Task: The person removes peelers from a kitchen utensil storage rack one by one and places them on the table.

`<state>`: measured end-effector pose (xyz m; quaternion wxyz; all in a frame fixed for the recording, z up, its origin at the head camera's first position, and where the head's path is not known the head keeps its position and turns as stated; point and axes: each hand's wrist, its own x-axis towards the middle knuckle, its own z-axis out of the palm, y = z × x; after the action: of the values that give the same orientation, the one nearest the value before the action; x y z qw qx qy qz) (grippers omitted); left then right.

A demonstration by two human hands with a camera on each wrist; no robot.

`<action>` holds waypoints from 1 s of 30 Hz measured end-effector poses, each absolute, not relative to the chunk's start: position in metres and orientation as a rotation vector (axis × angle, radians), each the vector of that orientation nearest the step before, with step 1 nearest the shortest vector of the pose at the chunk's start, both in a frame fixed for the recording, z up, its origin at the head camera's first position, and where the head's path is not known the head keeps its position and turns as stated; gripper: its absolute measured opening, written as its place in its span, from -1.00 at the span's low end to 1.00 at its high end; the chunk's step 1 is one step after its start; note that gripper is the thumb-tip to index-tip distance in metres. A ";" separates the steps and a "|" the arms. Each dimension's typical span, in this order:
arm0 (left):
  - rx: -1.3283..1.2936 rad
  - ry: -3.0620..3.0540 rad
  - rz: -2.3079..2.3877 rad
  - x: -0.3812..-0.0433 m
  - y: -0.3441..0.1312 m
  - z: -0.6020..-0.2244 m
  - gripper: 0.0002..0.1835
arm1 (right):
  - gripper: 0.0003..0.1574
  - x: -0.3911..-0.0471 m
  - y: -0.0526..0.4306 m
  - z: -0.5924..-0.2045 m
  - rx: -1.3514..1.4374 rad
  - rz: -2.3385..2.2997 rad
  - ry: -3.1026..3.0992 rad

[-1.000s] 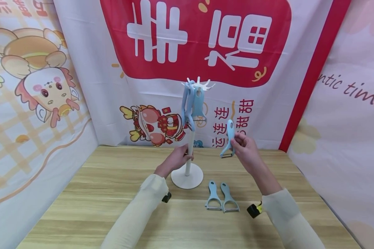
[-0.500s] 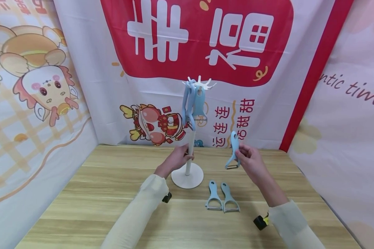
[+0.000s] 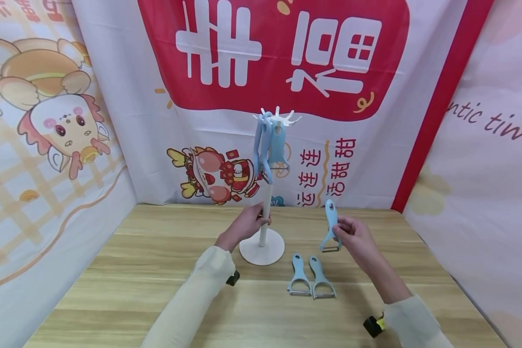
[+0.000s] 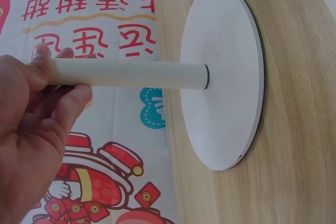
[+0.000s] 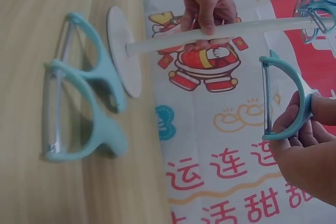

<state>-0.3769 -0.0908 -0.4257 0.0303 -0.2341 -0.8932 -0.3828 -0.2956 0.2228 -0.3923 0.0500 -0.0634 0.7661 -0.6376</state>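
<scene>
My left hand [image 3: 247, 222] grips the white pole of a round-based stand [image 3: 265, 205] a little above its base; the left wrist view shows thumb and fingers around the pole [image 4: 142, 73]. Light blue peelers [image 3: 278, 142] hang from the hooks at the stand's top, overlapping one another. To the right, my right hand [image 3: 355, 236] pinches another light blue peeler [image 3: 332, 217] by its handle, blade end down, in the air above the table. Two more peelers, a left one [image 3: 298, 270] and a right one [image 3: 319, 273], lie side by side on the table in front of the stand.
The wooden table [image 3: 156, 270] meets a printed white and red cloth backdrop [image 3: 226, 121] behind the stand. Printed cloths also hang along the left side [image 3: 61, 125] and the right side [image 3: 483, 169]. Some white hooks [image 3: 289, 117] at the stand's top stick out bare.
My right hand has moved down and slightly right with its peeler, away from the stand's top. My left hand stays on the pole, and the two peelers on the table have not moved.
</scene>
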 end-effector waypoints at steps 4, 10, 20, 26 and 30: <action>-0.718 -2.750 -1.184 -0.377 -0.092 -0.426 -0.88 | -0.44 -0.295 0.227 -0.400 -0.152 -1.905 2.323; -0.733 -2.729 -1.173 -0.378 -0.093 -0.427 -0.88 | -0.41 -0.296 0.236 -0.416 -0.083 -1.840 2.359; -0.739 -2.729 -1.189 -0.376 -0.095 -0.429 -0.88 | -0.41 -0.295 0.248 -0.439 -0.102 -1.639 2.462; -0.744 -2.732 -1.182 -0.378 -0.093 -0.428 -0.83 | -0.41 -0.297 0.253 -0.445 -0.104 -1.545 2.513; -0.744 -2.730 -1.166 -0.380 -0.092 -0.430 -0.87 | -0.44 -0.298 0.254 -0.453 -0.094 -1.469 2.522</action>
<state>-0.3795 -0.0923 -0.4296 0.0403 -0.2429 -0.8913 -0.3807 -0.2980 0.2538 -0.4532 0.1105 -0.0319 0.8585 -0.4998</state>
